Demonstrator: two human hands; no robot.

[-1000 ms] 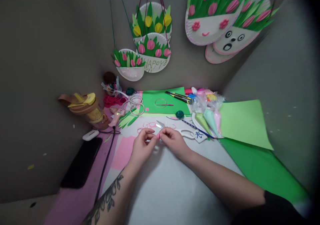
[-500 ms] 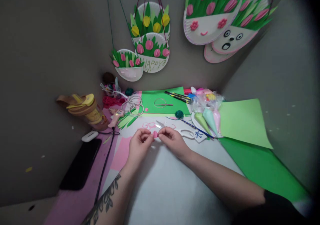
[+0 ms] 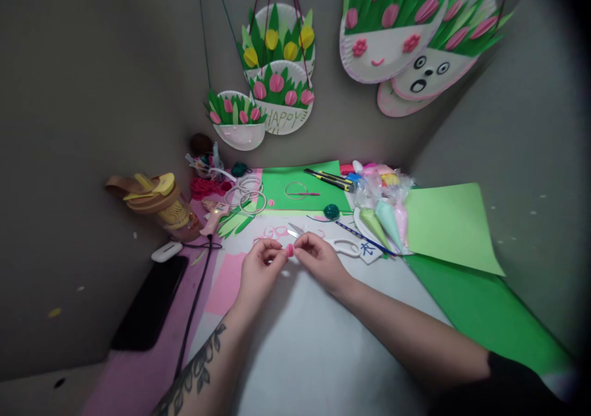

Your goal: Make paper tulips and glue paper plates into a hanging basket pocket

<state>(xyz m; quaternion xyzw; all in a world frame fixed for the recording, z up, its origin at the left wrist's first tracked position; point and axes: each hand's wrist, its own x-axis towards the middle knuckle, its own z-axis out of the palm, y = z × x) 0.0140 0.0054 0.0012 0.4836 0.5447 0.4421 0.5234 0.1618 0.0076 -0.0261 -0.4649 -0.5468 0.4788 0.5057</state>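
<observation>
Between the fingertips of both hands is a small pink paper piece [image 3: 290, 250], mostly covered by the fingers. My left hand [image 3: 261, 265] pinches its left side and my right hand [image 3: 321, 263] pinches its right side, just above the white work surface [image 3: 314, 342]. Right behind the fingers lie white-handled scissors [image 3: 346, 247], their blades partly hidden by my right hand. Curled pink paper scraps [image 3: 276, 232] are beyond the hands. A sheet of pink paper [image 3: 225, 284] rests left of my left wrist.
A black phone [image 3: 150, 305], a pink glue gun [image 3: 215, 218] with its cord and a lidded cup [image 3: 168, 210] stand at left. Green paper [image 3: 281, 185] with cutters [image 3: 329, 179] lies behind. Piping bags [image 3: 385, 216] are at right. Paper-plate flower baskets [image 3: 282, 111] hang above.
The pink paper piece has turned between the fingertips and now looks narrower, with folded edges showing. Both hands have barely shifted.
</observation>
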